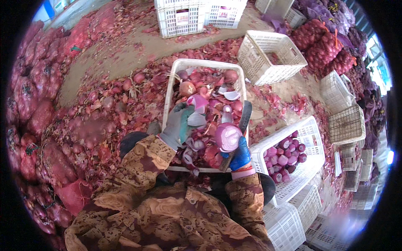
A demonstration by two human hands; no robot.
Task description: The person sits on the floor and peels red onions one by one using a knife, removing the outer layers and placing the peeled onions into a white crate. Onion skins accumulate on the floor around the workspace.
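My left hand [181, 122], in a grey and green glove, is over a white plastic crate [204, 63] of red onions and skins. Its fingers are around pale purple onion layers [197, 120]. My right hand [241, 155], in a blue glove, grips a knife [246, 116] whose dark blade points away from me. The same hand holds a large peeled red onion [228, 137], its pale face up, against the knife, over the crate's right side. Loose onion peelings [189, 155] lie near the crate's close edge.
At my right a tilted white crate [318, 157] holds peeled onions [282, 160]. An off-white crate [270, 70] stands beyond. Stacked crates [182, 23] are at the far side, and more line the right. Skins and onions [91, 131] cover the floor at left, beside filled mesh sacks [58, 158].
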